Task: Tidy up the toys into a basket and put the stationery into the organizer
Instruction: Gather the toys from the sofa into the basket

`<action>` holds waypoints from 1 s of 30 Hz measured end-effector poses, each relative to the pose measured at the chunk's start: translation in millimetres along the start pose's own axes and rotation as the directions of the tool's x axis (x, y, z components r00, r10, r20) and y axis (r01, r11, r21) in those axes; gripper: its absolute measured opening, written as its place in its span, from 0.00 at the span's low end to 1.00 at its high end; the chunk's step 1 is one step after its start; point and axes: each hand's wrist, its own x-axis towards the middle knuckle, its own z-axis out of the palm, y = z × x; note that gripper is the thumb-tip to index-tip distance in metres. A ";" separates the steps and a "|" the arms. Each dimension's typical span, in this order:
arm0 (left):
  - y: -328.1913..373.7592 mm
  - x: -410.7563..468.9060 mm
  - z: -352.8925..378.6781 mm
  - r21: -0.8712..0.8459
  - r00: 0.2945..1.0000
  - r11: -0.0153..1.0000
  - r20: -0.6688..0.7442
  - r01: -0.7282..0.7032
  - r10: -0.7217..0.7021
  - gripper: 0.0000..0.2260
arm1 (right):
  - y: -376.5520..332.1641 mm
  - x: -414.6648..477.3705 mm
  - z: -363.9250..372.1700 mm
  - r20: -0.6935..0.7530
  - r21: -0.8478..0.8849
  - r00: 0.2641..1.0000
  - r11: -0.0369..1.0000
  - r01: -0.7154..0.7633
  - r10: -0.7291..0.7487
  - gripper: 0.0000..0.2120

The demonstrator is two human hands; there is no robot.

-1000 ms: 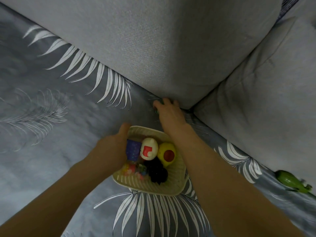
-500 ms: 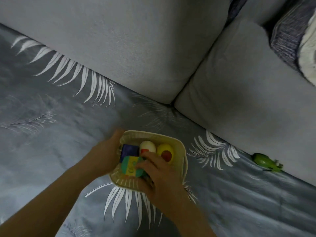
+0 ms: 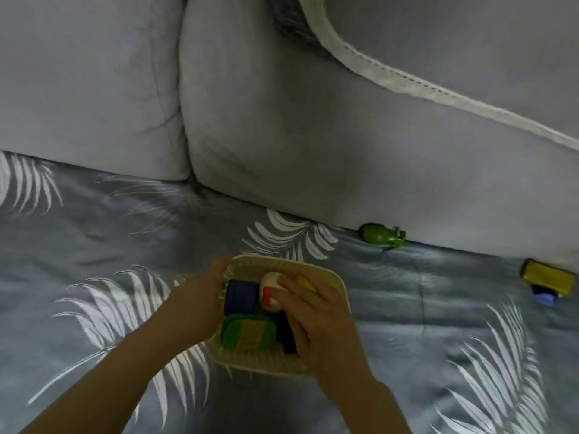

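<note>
A cream woven basket (image 3: pixel 266 262) sits on the grey leaf-print bedspread. My left hand (image 3: pixel 197 296) grips its left rim. Inside lie a blue block (image 3: pixel 241 297), a white-and-red egg toy (image 3: pixel 268 291), a yellow toy (image 3: pixel 305 281), a dark toy (image 3: pixel 286 336) and a green-and-yellow striped toy (image 3: pixel 247 333) at the front. My right hand (image 3: pixel 316 321) lies over the basket's right side, its straight fingers resting on the egg and the yellow toy. A green toy (image 3: pixel 380 234) and a yellow toy with a blue end (image 3: pixel 546 280) lie on the bed against the cushion.
Two grey cushions (image 3: pixel 282 120) stand along the far side of the bed. A white-trimmed fabric (image 3: pixel 438 95) drapes over the right cushion. The bedspread (image 3: pixel 94 245) stretches left and right of the basket.
My right hand took the striped toy from the cushion corner, put it in the basket and let go. The view swung right, and the yellow toy came into sight.
</note>
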 end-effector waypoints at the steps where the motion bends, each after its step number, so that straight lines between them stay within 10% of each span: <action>1: 11.0 7.4 12.2 0.001 1.000 1.000 0.026 -0.013 0.013 0.23 | 17.3 -7.3 -9.2 -0.030 -0.012 0.999 1.000 -0.026 0.026 0.28; 5: 46.6 32.5 54.8 0.032 0.991 0.998 0.119 -0.060 0.056 0.29 | 77.3 -37.9 -31.4 -0.015 -0.036 0.991 0.990 -0.135 0.134 0.16; 13: 84.1 73.2 116.7 0.110 0.992 0.993 0.123 -0.042 0.028 0.22 | 187.1 -35.9 -42.1 -0.038 -0.116 0.875 0.867 -0.484 0.483 0.26; 24: 95.2 92.8 148.5 0.250 0.998 0.968 0.064 -0.017 0.001 0.21 | 272.7 3.1 -3.3 0.172 -0.451 0.817 0.781 -0.432 0.551 0.23; 30: 92.7 91.3 149.5 0.242 0.995 0.970 0.098 -0.009 -0.015 0.21 | 246.6 -12.8 -39.1 0.060 -0.148 0.826 0.823 -0.548 0.561 0.18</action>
